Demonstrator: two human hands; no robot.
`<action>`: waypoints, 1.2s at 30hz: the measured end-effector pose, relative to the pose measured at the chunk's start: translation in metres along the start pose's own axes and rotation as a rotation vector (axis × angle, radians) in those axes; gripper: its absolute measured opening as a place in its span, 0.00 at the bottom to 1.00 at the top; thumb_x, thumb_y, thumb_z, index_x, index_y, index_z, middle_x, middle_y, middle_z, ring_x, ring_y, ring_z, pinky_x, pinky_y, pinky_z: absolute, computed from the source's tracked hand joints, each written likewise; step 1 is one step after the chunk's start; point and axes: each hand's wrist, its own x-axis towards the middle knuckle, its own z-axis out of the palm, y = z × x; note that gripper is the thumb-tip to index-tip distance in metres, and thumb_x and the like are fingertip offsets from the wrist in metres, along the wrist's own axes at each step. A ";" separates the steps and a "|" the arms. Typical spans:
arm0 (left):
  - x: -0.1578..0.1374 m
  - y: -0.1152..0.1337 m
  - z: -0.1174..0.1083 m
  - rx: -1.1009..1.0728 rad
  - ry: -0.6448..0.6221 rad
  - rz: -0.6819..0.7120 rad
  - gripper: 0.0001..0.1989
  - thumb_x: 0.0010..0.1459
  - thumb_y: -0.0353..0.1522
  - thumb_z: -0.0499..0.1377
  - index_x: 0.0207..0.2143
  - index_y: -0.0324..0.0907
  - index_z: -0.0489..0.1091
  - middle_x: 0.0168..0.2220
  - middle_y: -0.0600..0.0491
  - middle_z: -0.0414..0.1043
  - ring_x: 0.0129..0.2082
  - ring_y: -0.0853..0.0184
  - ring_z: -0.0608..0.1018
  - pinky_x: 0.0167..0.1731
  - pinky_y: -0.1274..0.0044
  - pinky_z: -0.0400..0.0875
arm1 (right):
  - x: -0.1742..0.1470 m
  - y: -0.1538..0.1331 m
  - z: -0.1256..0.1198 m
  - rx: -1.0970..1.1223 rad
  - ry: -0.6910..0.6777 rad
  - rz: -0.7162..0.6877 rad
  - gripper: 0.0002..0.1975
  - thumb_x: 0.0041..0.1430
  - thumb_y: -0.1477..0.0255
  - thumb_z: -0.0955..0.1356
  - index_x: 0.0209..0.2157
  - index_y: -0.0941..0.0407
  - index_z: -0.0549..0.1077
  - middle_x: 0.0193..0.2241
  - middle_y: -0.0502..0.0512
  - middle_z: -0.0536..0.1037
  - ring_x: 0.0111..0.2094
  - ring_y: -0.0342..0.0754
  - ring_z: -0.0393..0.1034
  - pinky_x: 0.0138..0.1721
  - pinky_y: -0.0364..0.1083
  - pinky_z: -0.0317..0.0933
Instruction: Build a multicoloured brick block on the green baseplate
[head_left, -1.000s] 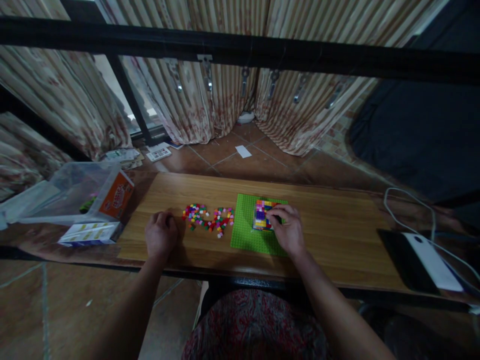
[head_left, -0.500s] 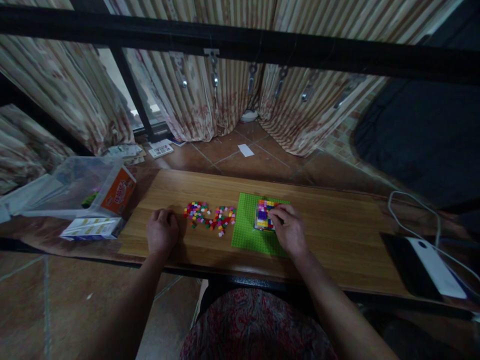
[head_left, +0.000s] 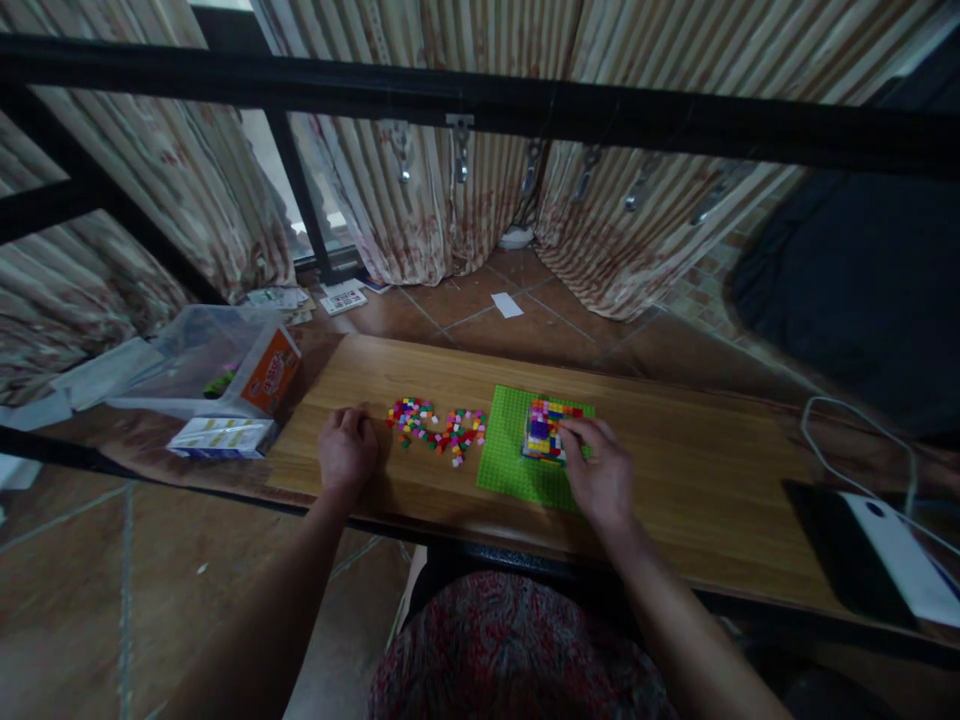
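Observation:
A green studded baseplate (head_left: 499,455) lies on the wooden board, and a block of multicoloured building bricks (head_left: 541,430) stands on it. My right hand (head_left: 601,470) is at the right side of this block, thumb and forefinger pinched together at its top. Whatever is between those fingertips is too small to make out. To the left of the baseplate, many small loose bricks (head_left: 454,432) are spread in a curved heap. My left hand (head_left: 348,450) rests on the board left of the heap, its fingers curled in; what they may hold is hidden.
A clear plastic bin (head_left: 214,350) with an orange label and a white-and-blue box (head_left: 223,437) stand at the left end. A black and white flat device (head_left: 889,550) with a white cable lies at the right end. A dark metal rail (head_left: 480,90) crosses beyond the board.
The whole view has shifted, so the scene sits a little further right. My right hand stays pinched at the brick block, and my left hand keeps its place on the board.

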 end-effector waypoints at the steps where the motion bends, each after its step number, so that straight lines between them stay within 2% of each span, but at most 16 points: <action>1: 0.000 -0.001 0.001 -0.001 -0.003 -0.003 0.12 0.58 0.32 0.51 0.38 0.41 0.73 0.40 0.45 0.72 0.42 0.59 0.74 0.45 0.68 0.68 | -0.004 -0.007 0.000 0.020 0.008 -0.004 0.12 0.64 0.66 0.63 0.38 0.53 0.77 0.36 0.56 0.77 0.38 0.51 0.72 0.42 0.51 0.66; 4: 0.000 -0.002 0.002 -0.005 -0.008 -0.009 0.12 0.58 0.32 0.51 0.38 0.41 0.73 0.40 0.45 0.72 0.42 0.59 0.74 0.45 0.68 0.68 | -0.016 -0.028 0.007 0.079 -0.082 -0.057 0.11 0.65 0.67 0.63 0.38 0.52 0.77 0.37 0.55 0.78 0.38 0.49 0.73 0.42 0.49 0.66; 8: -0.001 -0.002 0.002 -0.002 -0.010 -0.009 0.13 0.58 0.32 0.51 0.39 0.40 0.73 0.41 0.44 0.72 0.42 0.58 0.74 0.46 0.68 0.68 | -0.024 -0.044 0.033 0.068 -0.263 -0.105 0.11 0.65 0.71 0.62 0.37 0.53 0.77 0.34 0.55 0.78 0.37 0.49 0.72 0.41 0.48 0.66; 14: -0.002 -0.002 0.002 -0.017 -0.005 -0.011 0.13 0.59 0.32 0.51 0.40 0.40 0.74 0.41 0.45 0.73 0.42 0.59 0.74 0.45 0.69 0.68 | -0.012 -0.038 0.077 -0.046 -0.379 -0.122 0.13 0.63 0.76 0.62 0.36 0.52 0.78 0.33 0.55 0.77 0.37 0.49 0.70 0.40 0.47 0.64; 20: -0.001 -0.002 0.003 -0.018 -0.009 -0.031 0.13 0.58 0.32 0.51 0.39 0.41 0.74 0.41 0.45 0.73 0.42 0.59 0.75 0.45 0.69 0.68 | -0.006 -0.035 0.101 -0.091 -0.404 -0.122 0.13 0.59 0.78 0.64 0.33 0.52 0.79 0.33 0.55 0.75 0.35 0.49 0.68 0.38 0.48 0.63; 30: -0.002 -0.003 0.003 -0.012 -0.010 -0.023 0.13 0.58 0.32 0.51 0.39 0.40 0.73 0.41 0.44 0.73 0.42 0.58 0.74 0.45 0.68 0.68 | -0.013 -0.034 0.103 -0.071 -0.405 -0.146 0.10 0.62 0.75 0.64 0.31 0.53 0.77 0.34 0.55 0.74 0.37 0.50 0.69 0.40 0.48 0.63; 36: -0.001 -0.002 0.002 -0.012 -0.012 -0.011 0.13 0.58 0.32 0.51 0.39 0.39 0.73 0.41 0.44 0.73 0.42 0.58 0.74 0.46 0.69 0.68 | -0.018 -0.046 0.086 -0.011 -0.318 -0.156 0.09 0.63 0.74 0.63 0.35 0.54 0.74 0.37 0.56 0.75 0.40 0.49 0.69 0.43 0.47 0.63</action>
